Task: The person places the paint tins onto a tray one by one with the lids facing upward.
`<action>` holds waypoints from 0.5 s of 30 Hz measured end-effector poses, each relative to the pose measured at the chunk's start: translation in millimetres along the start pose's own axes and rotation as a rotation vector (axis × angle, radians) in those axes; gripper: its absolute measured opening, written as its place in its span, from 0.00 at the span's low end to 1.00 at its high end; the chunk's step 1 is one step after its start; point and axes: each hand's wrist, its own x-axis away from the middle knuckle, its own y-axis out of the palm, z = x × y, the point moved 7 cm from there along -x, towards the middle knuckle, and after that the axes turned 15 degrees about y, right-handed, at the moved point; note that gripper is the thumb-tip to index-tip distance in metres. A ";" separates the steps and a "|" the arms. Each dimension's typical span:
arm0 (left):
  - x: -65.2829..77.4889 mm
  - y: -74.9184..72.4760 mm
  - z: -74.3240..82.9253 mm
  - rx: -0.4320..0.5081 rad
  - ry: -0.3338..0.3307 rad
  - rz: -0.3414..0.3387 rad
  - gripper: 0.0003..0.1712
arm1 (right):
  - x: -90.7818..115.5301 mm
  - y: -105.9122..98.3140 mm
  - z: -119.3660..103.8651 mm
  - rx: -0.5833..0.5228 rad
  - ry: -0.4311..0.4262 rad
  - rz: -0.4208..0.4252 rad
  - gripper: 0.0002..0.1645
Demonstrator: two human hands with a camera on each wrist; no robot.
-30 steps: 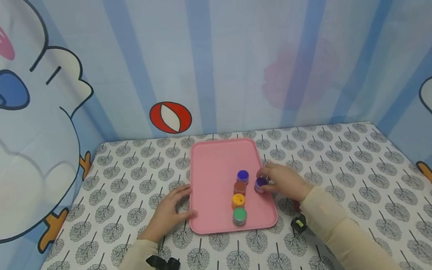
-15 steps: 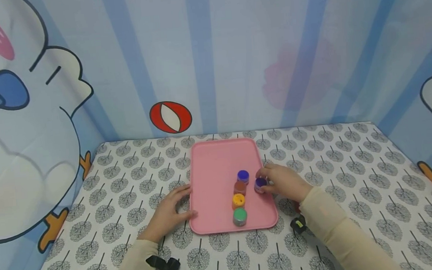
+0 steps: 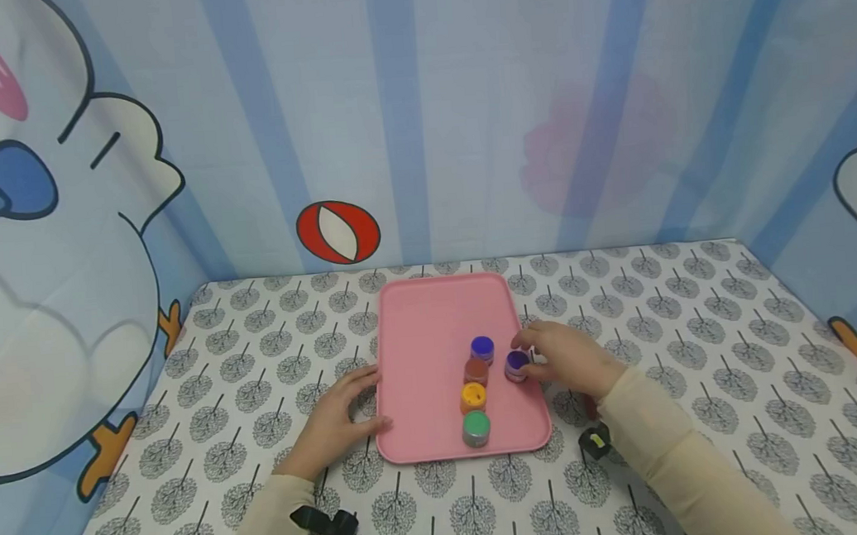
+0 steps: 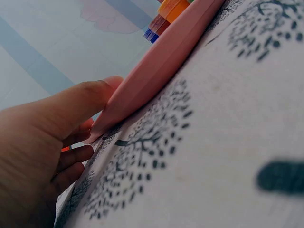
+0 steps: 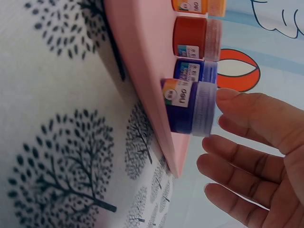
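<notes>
On the pink tray (image 3: 421,326) a dark purple paint jar (image 3: 516,367) stands near the right rim. My right hand (image 3: 569,359) is at this jar, thumb and fingertips beside its lid; in the right wrist view the fingers are loosely bent and the thumb tip is at the lid (image 5: 205,109). Whether it touches, I cannot tell. My left hand (image 3: 332,422) rests at the tray's left edge, its thumb (image 4: 111,83) against the rim. Left of the purple jar a slanting row holds a blue jar (image 3: 482,349), a brown-red jar (image 3: 476,371), an orange jar (image 3: 472,398) and a green jar (image 3: 475,429).
A cloth with a tree print (image 3: 291,335) covers the table under the tray. Behind it hangs a blue-striped curtain (image 3: 456,133) with cartoon birds. A black strap piece (image 3: 325,526) is at the left wrist and another (image 3: 595,441) at the right.
My right hand has shifted very slightly to the right, its thumb drawing back a little from the purple jar. The jars, the tray and my left hand have stayed in place.
</notes>
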 end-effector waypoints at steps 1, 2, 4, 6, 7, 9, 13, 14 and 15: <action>-0.2 0.1 0.1 -0.001 0.002 0.000 0.42 | 0.5 -1.1 0.9 -0.005 -0.005 0.005 0.22; -0.4 0.2 0.2 -0.002 0.002 0.000 0.42 | 0.7 -2.0 2.3 -0.008 -0.001 0.008 0.22; -0.5 0.4 0.1 0.000 -0.001 -0.001 0.42 | 1.6 -4.4 4.7 -0.014 0.007 0.013 0.23; -0.5 0.3 0.5 0.002 -0.004 -0.002 0.42 | 2.6 -6.6 7.8 -0.009 0.018 0.019 0.24; -0.6 0.4 0.6 0.000 -0.001 -0.003 0.42 | 3.1 -7.6 9.1 -0.009 0.021 0.019 0.24; -0.4 0.3 0.4 0.003 -0.005 -0.002 0.42 | 4.1 -9.7 11.9 -0.007 0.028 0.021 0.24; -0.3 0.5 -0.1 -0.002 -0.003 0.000 0.42 | 7.4 -14.0 17.4 0.007 0.024 0.040 0.23; -0.1 0.5 -0.4 -0.001 -0.008 0.000 0.42 | 8.4 -15.2 18.7 0.014 0.022 0.048 0.23; -0.1 0.8 -0.6 -0.007 -0.004 0.000 0.42 | 9.5 -16.5 20.1 0.019 0.018 0.055 0.22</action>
